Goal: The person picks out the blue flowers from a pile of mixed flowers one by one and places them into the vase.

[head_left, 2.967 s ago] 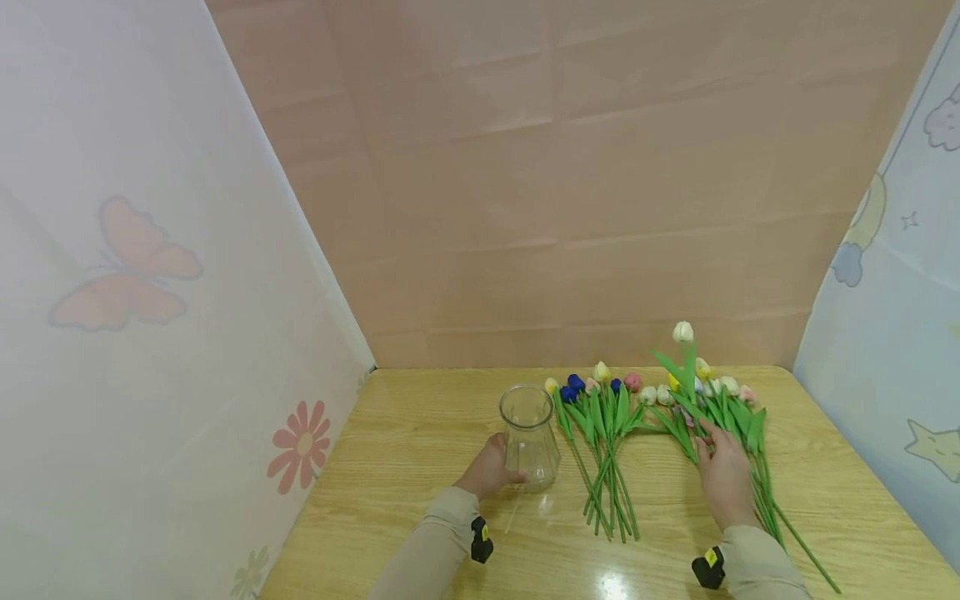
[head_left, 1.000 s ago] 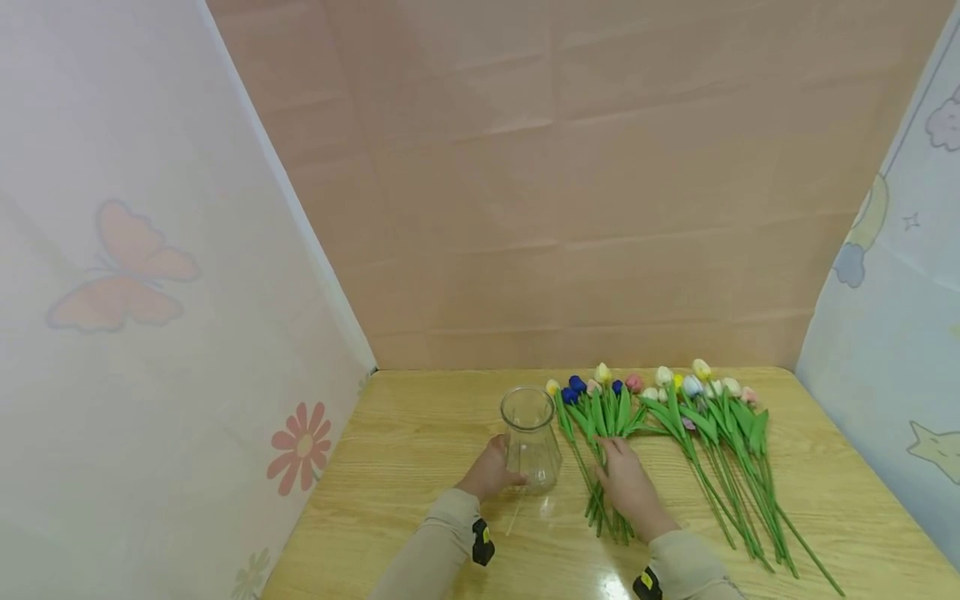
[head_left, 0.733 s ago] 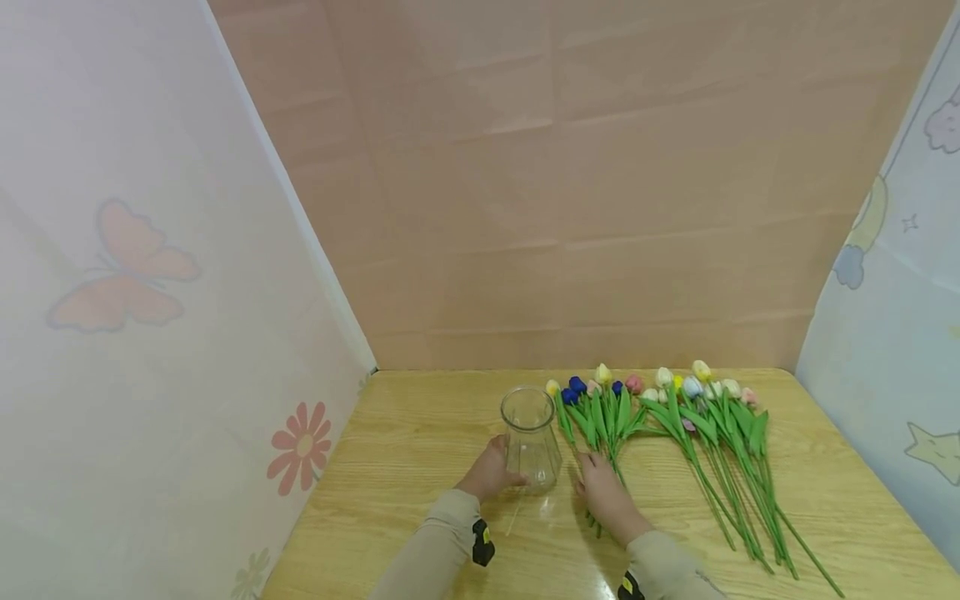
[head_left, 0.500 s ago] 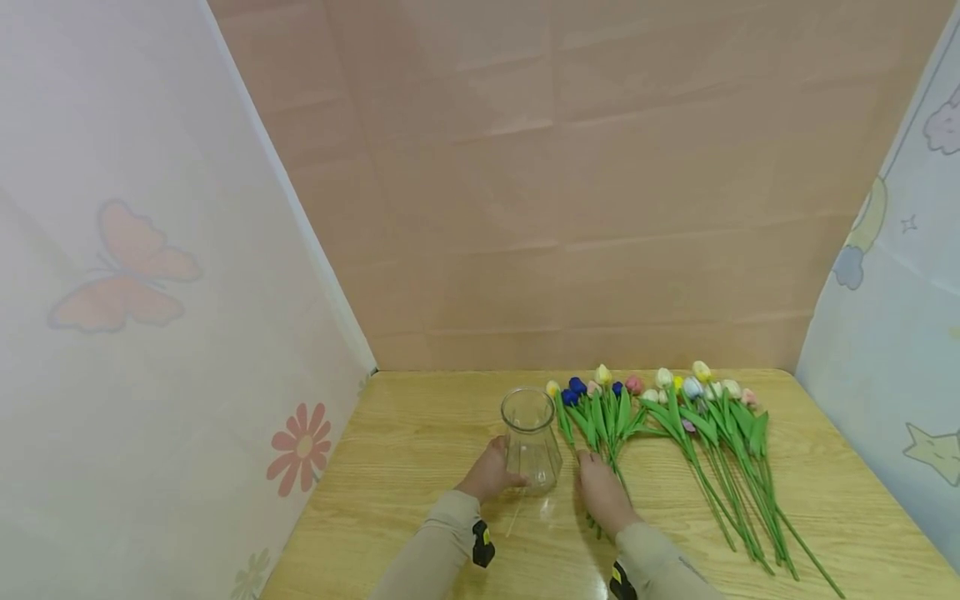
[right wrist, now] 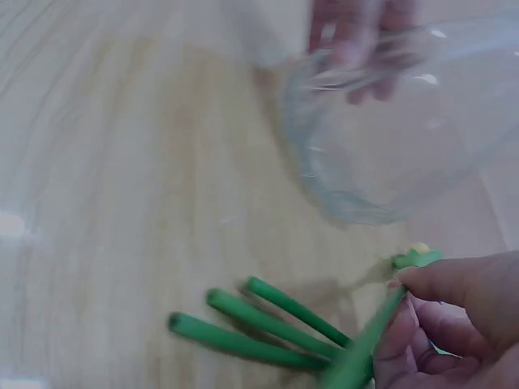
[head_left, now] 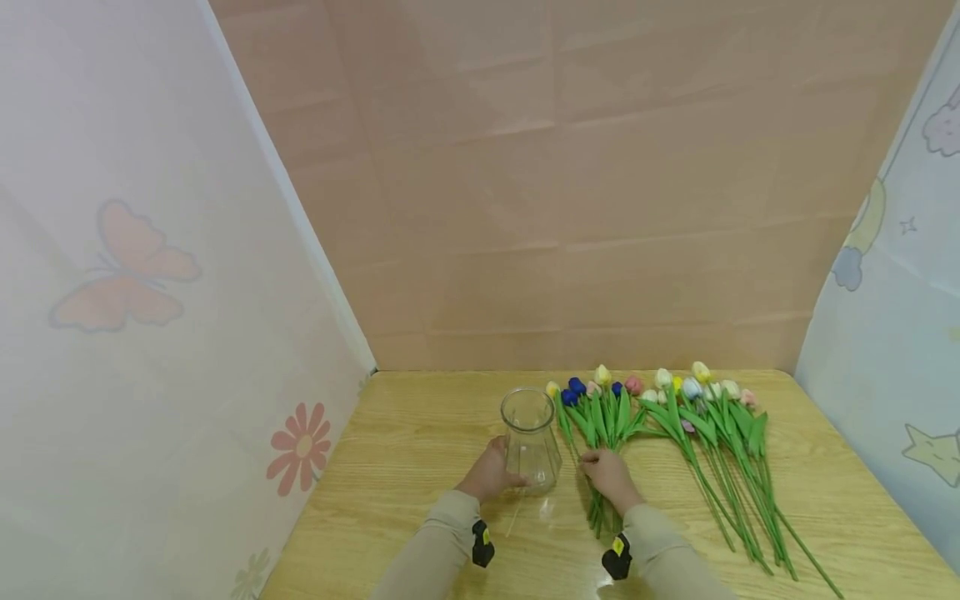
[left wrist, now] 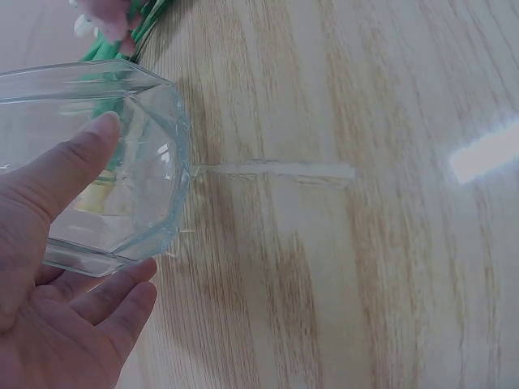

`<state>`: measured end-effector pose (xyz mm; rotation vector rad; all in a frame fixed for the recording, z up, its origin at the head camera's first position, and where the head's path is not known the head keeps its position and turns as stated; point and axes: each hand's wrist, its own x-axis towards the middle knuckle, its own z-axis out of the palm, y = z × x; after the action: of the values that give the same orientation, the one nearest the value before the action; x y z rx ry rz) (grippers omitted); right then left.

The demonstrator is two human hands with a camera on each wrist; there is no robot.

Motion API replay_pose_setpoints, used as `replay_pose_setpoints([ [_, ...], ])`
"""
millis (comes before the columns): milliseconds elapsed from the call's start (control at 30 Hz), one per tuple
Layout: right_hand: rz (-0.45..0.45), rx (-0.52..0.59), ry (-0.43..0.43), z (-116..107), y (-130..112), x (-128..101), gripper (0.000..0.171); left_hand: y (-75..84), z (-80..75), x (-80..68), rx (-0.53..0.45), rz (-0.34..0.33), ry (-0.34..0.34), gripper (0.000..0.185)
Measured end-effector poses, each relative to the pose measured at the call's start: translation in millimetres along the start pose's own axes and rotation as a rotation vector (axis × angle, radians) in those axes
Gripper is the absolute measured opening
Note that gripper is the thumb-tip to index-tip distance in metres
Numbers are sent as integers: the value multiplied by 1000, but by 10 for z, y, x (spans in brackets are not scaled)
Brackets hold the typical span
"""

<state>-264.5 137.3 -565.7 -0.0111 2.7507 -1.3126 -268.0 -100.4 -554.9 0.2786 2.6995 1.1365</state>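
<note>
A clear faceted glass vase (head_left: 529, 439) stands upright on the light wooden table (head_left: 420, 450), with no stems inside it. The left hand (head_left: 489, 473) holds the vase near its base, thumb and fingers curled against the glass. Just to its right lies a bunch of artificial tulips with green stems and blue, yellow and pink heads (head_left: 600, 417). The right hand (head_left: 611, 477) rests on this bunch, its fingers closed around the green stems. A second bunch of pale tulips (head_left: 712, 425) lies farther right, flat on the table, apart from both hands.
</note>
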Motion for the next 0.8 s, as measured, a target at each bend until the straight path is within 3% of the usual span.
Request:
replay_pose_setpoints([
  [133,44,113,-7,-175,20,-46,30,-7,-5,3,5,0,0,91],
  [267,15,154,56,-414,27,-115,33,-23,-2,6,-6,3,-8,91],
  [400,-25,116,172,-687,50,-149,33,-35,-3,6,-13,8,-9,92],
  [633,-24,56,468,-1055,237,-141,31,-40,-2,11,-18,6,-4,93],
  [800,-28,-14,562,-1229,484,-149,34,-22,-7,8,9,5,-5,91],
])
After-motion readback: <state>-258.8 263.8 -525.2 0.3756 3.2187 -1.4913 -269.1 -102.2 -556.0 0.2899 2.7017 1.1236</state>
